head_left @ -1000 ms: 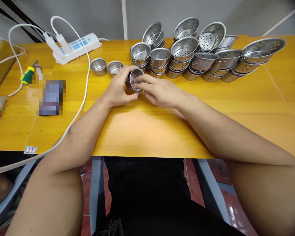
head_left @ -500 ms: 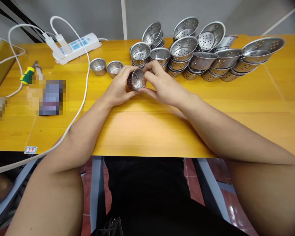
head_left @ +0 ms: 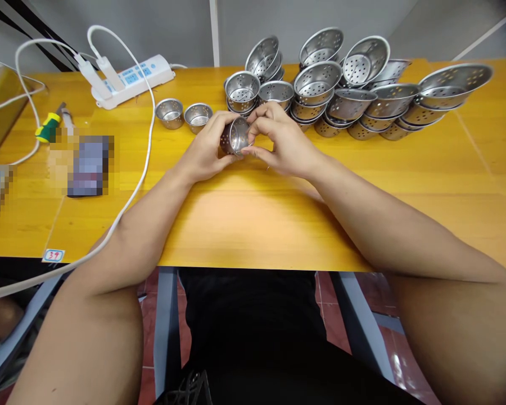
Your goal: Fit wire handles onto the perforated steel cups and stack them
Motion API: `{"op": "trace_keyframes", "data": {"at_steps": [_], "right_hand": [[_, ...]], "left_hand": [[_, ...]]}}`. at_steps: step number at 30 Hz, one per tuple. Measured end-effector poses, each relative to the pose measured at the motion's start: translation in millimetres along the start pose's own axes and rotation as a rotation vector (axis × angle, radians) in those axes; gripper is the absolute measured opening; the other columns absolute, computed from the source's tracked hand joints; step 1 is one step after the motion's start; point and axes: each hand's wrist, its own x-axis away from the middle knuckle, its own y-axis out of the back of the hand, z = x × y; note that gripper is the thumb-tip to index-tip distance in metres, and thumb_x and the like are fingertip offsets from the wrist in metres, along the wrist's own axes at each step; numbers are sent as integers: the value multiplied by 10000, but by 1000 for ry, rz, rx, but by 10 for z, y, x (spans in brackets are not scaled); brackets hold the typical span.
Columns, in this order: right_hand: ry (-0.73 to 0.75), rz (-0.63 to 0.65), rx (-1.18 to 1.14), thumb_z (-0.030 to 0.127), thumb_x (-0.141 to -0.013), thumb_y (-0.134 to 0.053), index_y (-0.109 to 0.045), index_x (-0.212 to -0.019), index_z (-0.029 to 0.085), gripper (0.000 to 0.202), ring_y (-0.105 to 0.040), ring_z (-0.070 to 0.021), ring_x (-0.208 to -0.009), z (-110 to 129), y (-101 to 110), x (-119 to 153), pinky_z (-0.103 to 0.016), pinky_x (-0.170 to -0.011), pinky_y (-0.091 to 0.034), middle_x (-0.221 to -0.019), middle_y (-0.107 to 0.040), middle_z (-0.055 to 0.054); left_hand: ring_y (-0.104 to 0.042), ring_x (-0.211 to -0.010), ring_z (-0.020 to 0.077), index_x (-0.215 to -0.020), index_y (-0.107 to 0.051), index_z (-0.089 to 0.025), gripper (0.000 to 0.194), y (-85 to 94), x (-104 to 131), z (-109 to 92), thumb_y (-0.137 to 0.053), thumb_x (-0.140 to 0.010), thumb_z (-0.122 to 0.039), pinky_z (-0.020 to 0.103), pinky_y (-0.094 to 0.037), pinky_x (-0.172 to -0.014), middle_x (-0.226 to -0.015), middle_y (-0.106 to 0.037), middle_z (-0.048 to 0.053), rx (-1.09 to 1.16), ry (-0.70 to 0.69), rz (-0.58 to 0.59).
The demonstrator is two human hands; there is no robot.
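Observation:
Above the middle of the table, a small perforated metal cup (head_left: 236, 136) is tipped on its side, its mouth facing right. My left hand (head_left: 208, 147) wraps around its left side, thumb below and fingers over the top. At the cup's mouth, the thumb and fingers of my right hand (head_left: 278, 138) pinch the right rim; their tips partly cover it. Whether a second cup is nested inside I cannot tell. Just behind my left hand stand two small metal cups, one (head_left: 169, 112) further left and another (head_left: 198, 117) nearer my fingers.
Stacks of perforated metal cups (head_left: 316, 84) line the back right, several leaning outward. At left are a white power strip (head_left: 132, 80), a yellow-green-handled tool (head_left: 48, 128), a blurred phone-like object (head_left: 88, 166) and a number label (head_left: 53, 256). A white cable (head_left: 148, 146) crosses my left arm.
My right hand has shifted slightly right, its fingertips drawing back a little along the cup's mouth. My left hand and the cup stay nearly in place.

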Motion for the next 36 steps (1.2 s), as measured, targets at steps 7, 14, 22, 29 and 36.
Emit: {"op": "trace_keyframes", "data": {"at_steps": [7,14,22,29,36], "right_hand": [[-14,80,-176,1008,-1028,-834,-882,-1187,336,692,-716,-471,-1472,98,200,-15,-728,-1328,-633,-1486,-802,-174],[-118,398,81,798,-1076,-916,-880,-1130,303,499,-766,-370,-1161,22,656,56,-596,-1088,-682,-1398,-776,-139],[-334,624,408,421,-1085,-937,-893,-1224,227,242,-704,-283,-981,152,896,6,-467,-915,-555,-1322,-777,-149],[-325,682,324,632,-1034,-941,-883,-1111,278,367,-718,-278,-943,19,834,26,-422,-863,-538,-1209,-811,-93],[-306,752,362,511,-1031,-894,-845,-1118,241,288,-719,-279,-977,25,777,13,-417,-888,-534,-1190,-785,-105]], "left_hand": [[-754,-1627,472,-1719,-599,-338,1025,31,30,61,-798,-1004,-1045,719,-614,-1421,-1715,-757,181,-22,66,-14],[-439,-1836,357,-1753,-440,-455,846,417,162,461,-707,-1138,-971,718,-405,-1511,-1823,-601,93,-269,238,-461],[-351,-1879,200,-1739,-331,-311,847,778,503,1225,-427,-1236,-985,670,-238,-1416,-1665,-754,53,-302,355,-540],[-453,-1866,85,-1361,-591,-299,855,710,463,1305,-291,-1172,-1076,626,-351,-1323,-1337,-913,20,-311,326,-308],[-298,-1985,-4,-1242,-633,-327,1041,678,318,987,-192,-1008,-1241,598,-338,-1381,-1193,-947,41,-192,315,-153]]}}
